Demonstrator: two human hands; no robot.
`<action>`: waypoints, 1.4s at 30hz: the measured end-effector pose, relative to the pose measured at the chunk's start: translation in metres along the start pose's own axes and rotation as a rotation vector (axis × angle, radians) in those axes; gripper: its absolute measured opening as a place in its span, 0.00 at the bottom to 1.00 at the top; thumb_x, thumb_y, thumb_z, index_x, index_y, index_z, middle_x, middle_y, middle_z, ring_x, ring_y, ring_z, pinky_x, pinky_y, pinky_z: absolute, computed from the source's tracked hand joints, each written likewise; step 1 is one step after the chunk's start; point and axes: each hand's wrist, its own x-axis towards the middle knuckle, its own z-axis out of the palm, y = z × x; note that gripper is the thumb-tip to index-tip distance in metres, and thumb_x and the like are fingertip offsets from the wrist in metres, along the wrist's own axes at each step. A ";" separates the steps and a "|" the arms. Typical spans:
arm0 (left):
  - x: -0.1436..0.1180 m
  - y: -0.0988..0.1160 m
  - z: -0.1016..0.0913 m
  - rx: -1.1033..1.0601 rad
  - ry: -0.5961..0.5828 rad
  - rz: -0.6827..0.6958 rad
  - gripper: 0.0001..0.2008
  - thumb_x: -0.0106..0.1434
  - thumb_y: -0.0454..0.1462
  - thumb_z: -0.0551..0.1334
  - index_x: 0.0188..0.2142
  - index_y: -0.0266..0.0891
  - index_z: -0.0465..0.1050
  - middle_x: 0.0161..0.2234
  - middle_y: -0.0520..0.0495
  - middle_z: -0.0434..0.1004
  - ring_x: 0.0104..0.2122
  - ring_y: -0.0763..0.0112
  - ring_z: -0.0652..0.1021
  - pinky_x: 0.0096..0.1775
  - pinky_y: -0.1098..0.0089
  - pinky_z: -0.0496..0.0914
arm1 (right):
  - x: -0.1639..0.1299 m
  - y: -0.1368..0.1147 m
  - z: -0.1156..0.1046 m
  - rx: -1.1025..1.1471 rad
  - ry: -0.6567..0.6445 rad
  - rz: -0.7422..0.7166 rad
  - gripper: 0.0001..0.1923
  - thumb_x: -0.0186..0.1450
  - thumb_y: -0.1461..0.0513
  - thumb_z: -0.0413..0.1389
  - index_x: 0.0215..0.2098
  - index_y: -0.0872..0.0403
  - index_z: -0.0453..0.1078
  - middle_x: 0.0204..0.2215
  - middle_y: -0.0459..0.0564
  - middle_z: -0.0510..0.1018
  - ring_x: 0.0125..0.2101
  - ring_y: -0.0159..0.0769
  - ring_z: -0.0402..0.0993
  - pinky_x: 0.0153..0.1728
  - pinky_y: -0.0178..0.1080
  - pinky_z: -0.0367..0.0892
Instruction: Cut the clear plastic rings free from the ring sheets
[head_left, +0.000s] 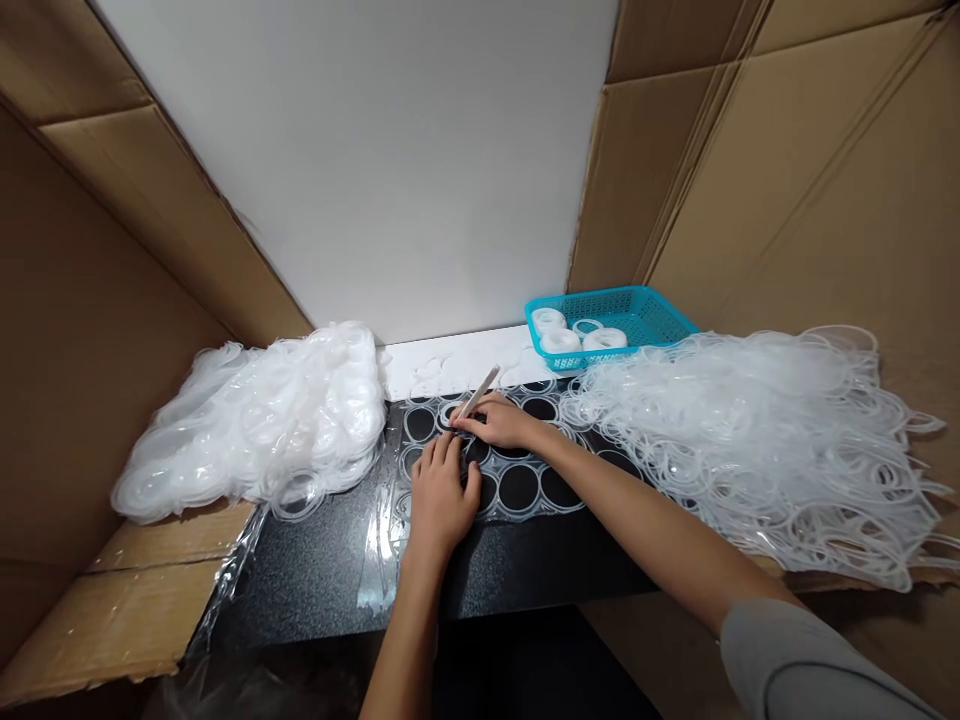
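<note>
A clear plastic sheet (525, 495) with rows of round cut-outs lies on a dark speckled table (315, 575). My left hand (441, 492) rests flat on the sheet, fingers pressing down near one ring. My right hand (501, 420) grips a thin white stick-like tool (478, 392), its lower end at a ring on the sheet just beyond my left fingertips. The tool slants up and to the right.
A heap of clear plastic pieces (259, 425) lies at the left. A larger tangle of clear rings (765, 435) spreads at the right. A turquoise basket (634, 315) with white ring stacks stands at the back. Cardboard walls (810, 170) enclose both sides.
</note>
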 end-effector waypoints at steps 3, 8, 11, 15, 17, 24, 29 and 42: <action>0.003 0.003 -0.001 0.025 -0.013 -0.021 0.21 0.71 0.39 0.57 0.62 0.39 0.68 0.65 0.37 0.72 0.64 0.46 0.69 0.60 0.45 0.66 | -0.001 0.004 0.003 -0.067 -0.046 -0.178 0.13 0.75 0.62 0.54 0.47 0.53 0.81 0.47 0.54 0.86 0.49 0.42 0.82 0.54 0.43 0.73; 0.002 0.003 -0.001 0.016 -0.005 -0.040 0.21 0.71 0.40 0.57 0.61 0.40 0.68 0.64 0.37 0.72 0.64 0.46 0.70 0.59 0.45 0.66 | 0.003 0.009 0.008 -0.333 -0.068 -0.354 0.13 0.72 0.68 0.55 0.50 0.56 0.79 0.47 0.59 0.85 0.47 0.45 0.81 0.54 0.48 0.72; -0.001 0.003 0.000 0.018 0.017 -0.045 0.19 0.71 0.40 0.57 0.59 0.39 0.69 0.63 0.37 0.73 0.63 0.46 0.70 0.60 0.46 0.66 | 0.018 0.007 0.002 -0.453 -0.065 -0.276 0.14 0.71 0.69 0.54 0.50 0.55 0.78 0.47 0.57 0.85 0.46 0.44 0.79 0.53 0.46 0.70; -0.002 0.004 0.000 0.024 0.046 -0.036 0.18 0.70 0.40 0.57 0.57 0.40 0.71 0.60 0.37 0.74 0.61 0.47 0.71 0.59 0.47 0.68 | 0.055 0.002 -0.024 -0.571 -0.019 -0.087 0.14 0.72 0.71 0.52 0.46 0.55 0.79 0.43 0.56 0.85 0.45 0.43 0.78 0.50 0.41 0.68; -0.003 0.004 0.001 0.022 0.054 -0.034 0.17 0.70 0.40 0.57 0.57 0.41 0.71 0.60 0.38 0.74 0.61 0.47 0.72 0.58 0.47 0.68 | 0.076 0.000 -0.040 -0.608 0.016 0.006 0.15 0.74 0.70 0.51 0.45 0.55 0.80 0.43 0.57 0.85 0.46 0.43 0.78 0.50 0.40 0.67; -0.006 0.000 -0.001 0.038 0.078 -0.079 0.19 0.70 0.41 0.58 0.56 0.37 0.71 0.60 0.33 0.73 0.62 0.44 0.71 0.61 0.45 0.67 | 0.090 0.005 -0.070 -0.534 0.112 0.175 0.16 0.77 0.63 0.49 0.49 0.55 0.80 0.47 0.57 0.85 0.48 0.46 0.80 0.51 0.42 0.69; 0.000 0.013 -0.005 0.050 0.102 0.032 0.23 0.66 0.38 0.60 0.61 0.41 0.69 0.65 0.33 0.69 0.67 0.45 0.67 0.67 0.41 0.58 | 0.028 0.005 -0.053 -0.148 -0.025 0.119 0.12 0.73 0.60 0.56 0.44 0.49 0.83 0.48 0.50 0.86 0.51 0.44 0.81 0.58 0.44 0.70; -0.057 0.062 -0.034 -0.431 -0.395 0.234 0.14 0.72 0.47 0.61 0.54 0.51 0.77 0.63 0.48 0.76 0.64 0.56 0.74 0.63 0.54 0.72 | -0.023 0.016 -0.038 0.185 0.107 0.206 0.14 0.72 0.56 0.57 0.45 0.54 0.83 0.47 0.54 0.86 0.49 0.45 0.82 0.55 0.46 0.73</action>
